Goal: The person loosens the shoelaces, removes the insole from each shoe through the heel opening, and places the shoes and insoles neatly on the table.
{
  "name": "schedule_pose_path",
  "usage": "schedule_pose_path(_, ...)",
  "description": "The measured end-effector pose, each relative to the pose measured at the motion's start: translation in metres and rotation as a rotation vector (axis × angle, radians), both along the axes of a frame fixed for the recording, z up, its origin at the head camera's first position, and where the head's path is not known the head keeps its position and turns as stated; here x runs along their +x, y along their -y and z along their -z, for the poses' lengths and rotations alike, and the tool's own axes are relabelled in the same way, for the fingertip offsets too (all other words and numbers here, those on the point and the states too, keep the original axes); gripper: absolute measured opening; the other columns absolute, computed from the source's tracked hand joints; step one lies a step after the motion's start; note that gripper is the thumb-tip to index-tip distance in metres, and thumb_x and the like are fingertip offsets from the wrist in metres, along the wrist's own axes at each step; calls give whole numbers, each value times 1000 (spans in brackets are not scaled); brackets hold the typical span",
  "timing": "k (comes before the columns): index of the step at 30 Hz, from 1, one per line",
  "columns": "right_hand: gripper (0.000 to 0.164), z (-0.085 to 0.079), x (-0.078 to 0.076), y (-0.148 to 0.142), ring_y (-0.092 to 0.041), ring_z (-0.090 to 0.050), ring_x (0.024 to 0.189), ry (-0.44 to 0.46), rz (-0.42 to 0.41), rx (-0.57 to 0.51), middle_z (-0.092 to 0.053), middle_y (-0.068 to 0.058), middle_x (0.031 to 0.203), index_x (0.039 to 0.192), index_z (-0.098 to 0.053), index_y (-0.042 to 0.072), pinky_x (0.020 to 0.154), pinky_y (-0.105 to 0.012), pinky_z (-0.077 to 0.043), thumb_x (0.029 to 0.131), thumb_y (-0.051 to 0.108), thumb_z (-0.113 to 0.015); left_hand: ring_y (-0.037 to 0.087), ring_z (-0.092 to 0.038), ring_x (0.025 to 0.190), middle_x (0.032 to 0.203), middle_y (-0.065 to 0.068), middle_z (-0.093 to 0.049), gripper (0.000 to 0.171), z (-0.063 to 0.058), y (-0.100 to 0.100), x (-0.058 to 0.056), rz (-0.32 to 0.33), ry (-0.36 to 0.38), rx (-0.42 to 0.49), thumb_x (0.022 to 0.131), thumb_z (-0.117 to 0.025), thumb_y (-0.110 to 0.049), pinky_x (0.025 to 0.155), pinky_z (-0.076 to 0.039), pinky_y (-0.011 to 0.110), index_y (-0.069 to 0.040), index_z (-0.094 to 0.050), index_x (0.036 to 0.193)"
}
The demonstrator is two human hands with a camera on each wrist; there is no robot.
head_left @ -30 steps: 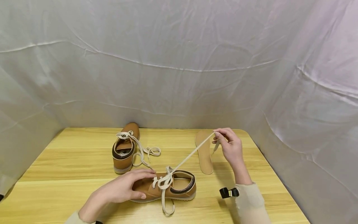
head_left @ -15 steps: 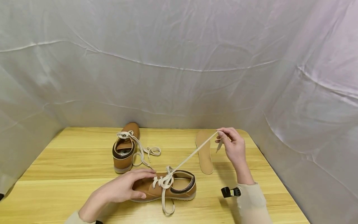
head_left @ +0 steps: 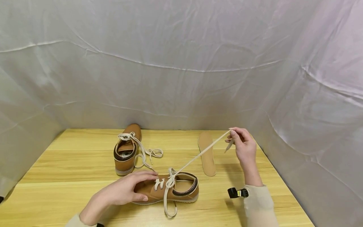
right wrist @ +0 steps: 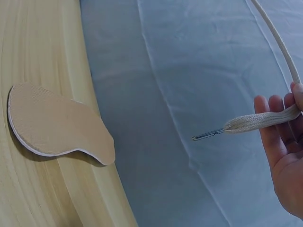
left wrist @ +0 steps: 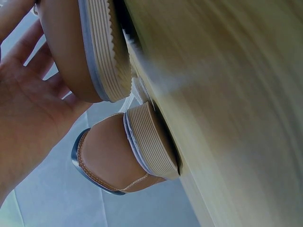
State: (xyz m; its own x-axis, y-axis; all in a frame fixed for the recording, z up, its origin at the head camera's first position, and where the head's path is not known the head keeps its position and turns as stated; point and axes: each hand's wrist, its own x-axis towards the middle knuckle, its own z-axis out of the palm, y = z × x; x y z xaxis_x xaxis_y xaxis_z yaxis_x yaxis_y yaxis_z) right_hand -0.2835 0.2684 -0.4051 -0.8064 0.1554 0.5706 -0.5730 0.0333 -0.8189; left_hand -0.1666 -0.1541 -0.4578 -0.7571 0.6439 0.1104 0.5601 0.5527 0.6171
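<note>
A brown leather shoe [head_left: 184, 198] with cream laces lies sideways on the table, its toe to the left. My left hand [head_left: 124, 189] holds it at the toe, thumb on the near side and fingers on the far side. In the left wrist view the palm [left wrist: 33, 94] is behind the toe. My right hand [head_left: 245, 148], raised at the right, pinches a shoelace [head_left: 202, 152] that runs taut from the bow [head_left: 170, 182]. The lace's tipped end [right wrist: 248, 123] hangs past the fingers in the right wrist view. Another lace end droops over the shoe's near side.
A second brown shoe [head_left: 124, 164] stands behind, heel toward me, its laces [head_left: 144, 153] trailing right onto the table. A tan insole [head_left: 208, 157] lies flat under the taut lace. Grey cloth [head_left: 181, 78] hangs behind the wooden table [head_left: 71, 170].
My right hand has moved right and slightly up, drawing the lace out longer. The bow's near loop has shrunk. My left hand and the shoe have stayed put.
</note>
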Motion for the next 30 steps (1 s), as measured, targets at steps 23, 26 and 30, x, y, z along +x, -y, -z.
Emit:
schedule_pose_path(23,28,2,-3,-13,-16,-69,78,56,84,-60,-64,-6,90,115,-65,-20,70,-27,-63,101,3,-66,28,-49,141,154,-2,-53,63,0,0,0,2,-14,-3,90,-82,-27,114,-44,49,-20,-58,148)
schedule_pose_path(26,28,2,-3,-14,-19,-69,79,67,93,-67,-64,-7,89,116,-66,-19,71,-27,-63,101,5,-66,27,-50,141,153,-1,-53,63,0,-1,0,3,-19,-6,90,-82,-27,114,-45,49,-20,-59,147)
schedule_pose_path(30,30,3,-4,-16,-17,-69,79,79,105,-75,-64,-8,90,117,-65,-20,71,-27,-63,101,6,-66,28,-50,140,153,0,-54,63,-1,-1,0,4,-26,-8,89,-83,-26,113,-45,50,-20,-59,147)
